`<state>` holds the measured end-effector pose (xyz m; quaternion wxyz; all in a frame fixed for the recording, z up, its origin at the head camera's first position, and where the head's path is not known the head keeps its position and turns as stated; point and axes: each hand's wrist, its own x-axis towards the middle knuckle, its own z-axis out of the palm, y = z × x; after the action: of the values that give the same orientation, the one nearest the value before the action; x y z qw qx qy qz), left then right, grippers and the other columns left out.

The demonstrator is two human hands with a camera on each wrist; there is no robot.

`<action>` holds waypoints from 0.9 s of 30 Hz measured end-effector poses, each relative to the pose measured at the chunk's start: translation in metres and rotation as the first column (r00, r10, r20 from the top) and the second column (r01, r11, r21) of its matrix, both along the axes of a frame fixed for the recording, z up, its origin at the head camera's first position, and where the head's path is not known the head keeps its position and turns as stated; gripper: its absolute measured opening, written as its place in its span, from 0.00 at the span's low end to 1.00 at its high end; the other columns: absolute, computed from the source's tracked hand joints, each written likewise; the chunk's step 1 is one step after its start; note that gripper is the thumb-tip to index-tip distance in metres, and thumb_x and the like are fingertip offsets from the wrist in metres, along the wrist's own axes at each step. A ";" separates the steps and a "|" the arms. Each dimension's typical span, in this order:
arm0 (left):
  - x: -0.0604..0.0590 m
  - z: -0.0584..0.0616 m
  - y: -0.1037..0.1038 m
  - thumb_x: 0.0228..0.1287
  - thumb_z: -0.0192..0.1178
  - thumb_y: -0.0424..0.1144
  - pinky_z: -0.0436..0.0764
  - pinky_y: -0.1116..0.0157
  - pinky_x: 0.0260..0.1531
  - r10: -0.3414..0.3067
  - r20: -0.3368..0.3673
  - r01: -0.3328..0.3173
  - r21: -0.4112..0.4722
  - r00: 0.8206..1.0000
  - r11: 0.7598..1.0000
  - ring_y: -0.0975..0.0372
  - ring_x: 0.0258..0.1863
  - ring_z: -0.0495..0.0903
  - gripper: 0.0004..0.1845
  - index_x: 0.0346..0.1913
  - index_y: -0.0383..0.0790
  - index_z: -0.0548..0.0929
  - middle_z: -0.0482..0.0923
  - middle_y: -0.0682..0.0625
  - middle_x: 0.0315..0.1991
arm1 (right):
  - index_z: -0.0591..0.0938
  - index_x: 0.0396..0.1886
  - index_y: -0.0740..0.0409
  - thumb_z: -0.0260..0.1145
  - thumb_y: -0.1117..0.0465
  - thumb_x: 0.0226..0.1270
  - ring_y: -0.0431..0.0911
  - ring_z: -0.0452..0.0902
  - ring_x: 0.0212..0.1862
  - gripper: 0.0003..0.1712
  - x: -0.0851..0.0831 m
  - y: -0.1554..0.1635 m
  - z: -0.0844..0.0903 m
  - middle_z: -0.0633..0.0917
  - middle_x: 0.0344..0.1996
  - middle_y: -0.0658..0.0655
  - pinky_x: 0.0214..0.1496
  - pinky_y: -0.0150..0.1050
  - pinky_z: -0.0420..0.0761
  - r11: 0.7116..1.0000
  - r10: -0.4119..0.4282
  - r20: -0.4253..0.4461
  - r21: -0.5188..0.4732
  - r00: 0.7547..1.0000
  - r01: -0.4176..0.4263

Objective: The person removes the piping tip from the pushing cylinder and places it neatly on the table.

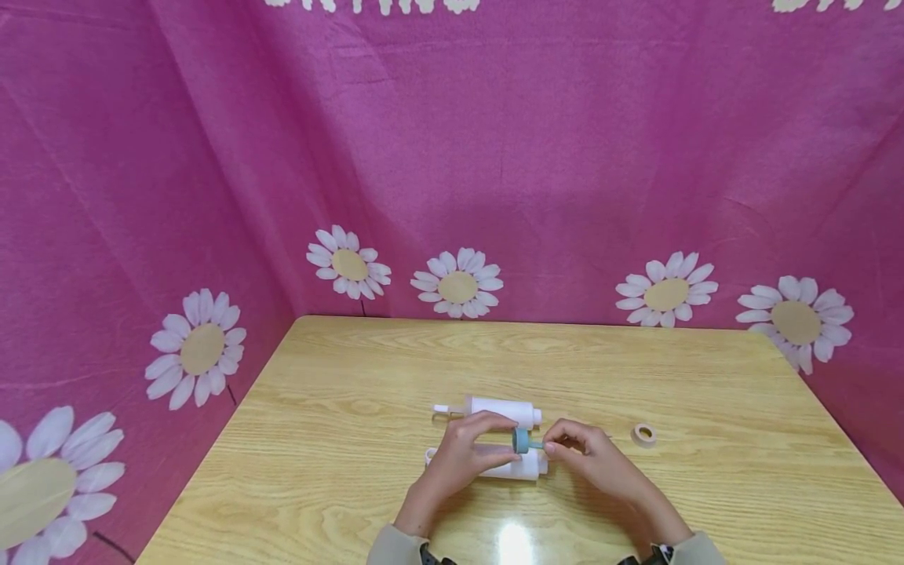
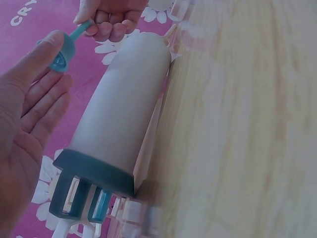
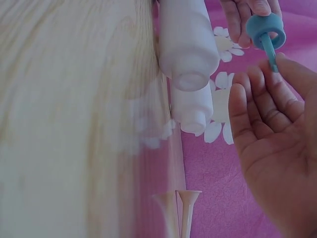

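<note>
A small teal tape roll (image 1: 521,441) hovers just above the table between my hands. My left hand (image 1: 469,451) pinches the roll (image 2: 62,52) between thumb and fingertips. My right hand (image 1: 586,451) pinches the free teal strip (image 3: 271,54) drawn out from the roll (image 3: 266,29). Two white cylinders lie side by side under and behind my hands, the far one (image 1: 501,410) and the near one (image 1: 519,467). The near cylinder (image 2: 124,104) has a dark teal end piece (image 2: 94,173). In the left wrist view my right hand (image 2: 111,20) has its fingers curled round the strip.
A beige tape roll (image 1: 643,434) lies on the wooden table (image 1: 339,377) to the right of my hands. Pink cloth with white daisies (image 1: 459,282) walls in the table at the back and both sides.
</note>
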<state>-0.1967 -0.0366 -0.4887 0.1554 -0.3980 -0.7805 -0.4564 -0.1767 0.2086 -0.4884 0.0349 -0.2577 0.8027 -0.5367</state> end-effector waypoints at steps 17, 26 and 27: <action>0.001 0.001 0.001 0.50 0.73 0.39 0.82 0.76 0.47 -0.035 -0.004 0.035 -0.028 0.999 0.999 0.60 0.44 0.88 0.19 0.46 0.35 0.88 0.88 0.46 0.44 | 0.80 0.40 0.58 0.55 0.67 0.74 0.34 0.77 0.41 0.07 0.000 -0.005 0.000 0.83 0.35 0.63 0.45 0.30 0.79 0.995 0.087 -0.063 -0.049 0.994 -0.090; 0.001 0.001 0.000 0.53 0.71 0.38 0.82 0.78 0.43 -0.044 -0.026 0.044 -0.007 0.999 0.999 0.60 0.42 0.88 0.19 0.48 0.33 0.87 0.88 0.45 0.43 | 0.80 0.46 0.54 0.61 0.65 0.71 0.32 0.77 0.46 0.07 0.001 -0.014 0.000 0.84 0.41 0.53 0.50 0.31 0.79 0.999 -0.034 -0.107 -0.016 0.994 0.032; 0.001 0.001 0.000 0.53 0.71 0.37 0.82 0.78 0.43 -0.045 -0.035 0.044 -0.005 0.998 0.999 0.60 0.41 0.88 0.19 0.48 0.33 0.87 0.88 0.45 0.43 | 0.80 0.46 0.54 0.62 0.64 0.70 0.32 0.77 0.46 0.08 0.001 -0.016 0.001 0.84 0.42 0.52 0.52 0.32 0.79 0.999 -0.043 -0.117 -0.012 0.992 0.042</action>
<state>-0.1960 -0.0366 -0.4880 0.1579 -0.4236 -0.7696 -0.4510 -0.1758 0.1928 -0.4878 -0.0251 -0.2718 0.8061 -0.5250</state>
